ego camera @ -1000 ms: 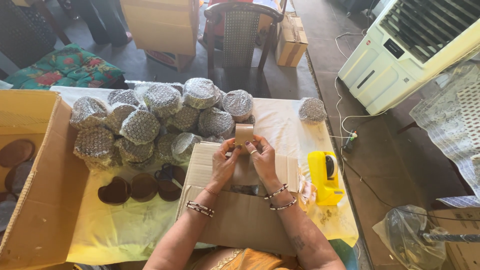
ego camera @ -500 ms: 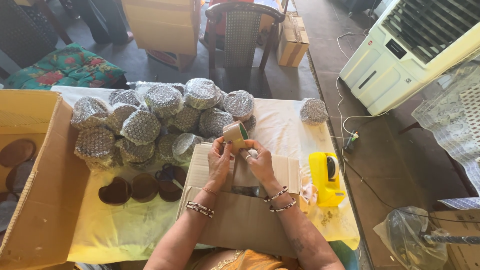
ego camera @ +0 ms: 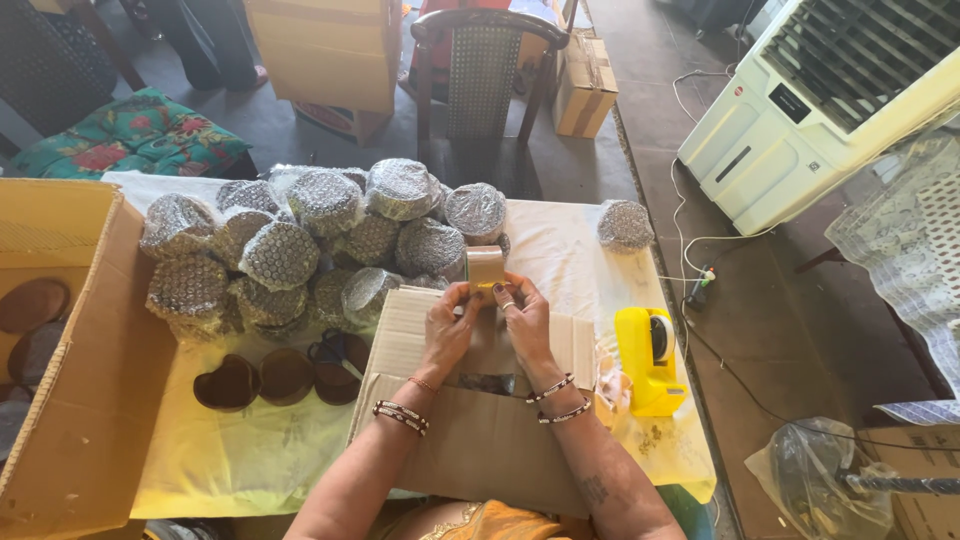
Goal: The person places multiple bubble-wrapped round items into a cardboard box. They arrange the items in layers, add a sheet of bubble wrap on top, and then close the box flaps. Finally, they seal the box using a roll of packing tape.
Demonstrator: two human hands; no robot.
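Since a moment ago the roll of brown packing tape (ego camera: 486, 267) has tipped upright and both hands have closed in under it. The left hand (ego camera: 447, 325) and right hand (ego camera: 524, 318) pinch its lower rim together, above a flat corrugated cardboard box (ego camera: 480, 430). Beyond the hands lie round bubble-wrapped bundles (ego camera: 300, 240); right of the right hand stands a yellow plastic tape dispenser (ego camera: 648, 358) on the cloth-covered tabletop (ego camera: 240, 450).

Brown tape roll (ego camera: 486, 266), yellow tape dispenser (ego camera: 648, 358), silvery bubble-wrapped bundles (ego camera: 280, 255), pale yellow cloth on the bench (ego camera: 240, 450), floral green cushion (ego camera: 130, 135).
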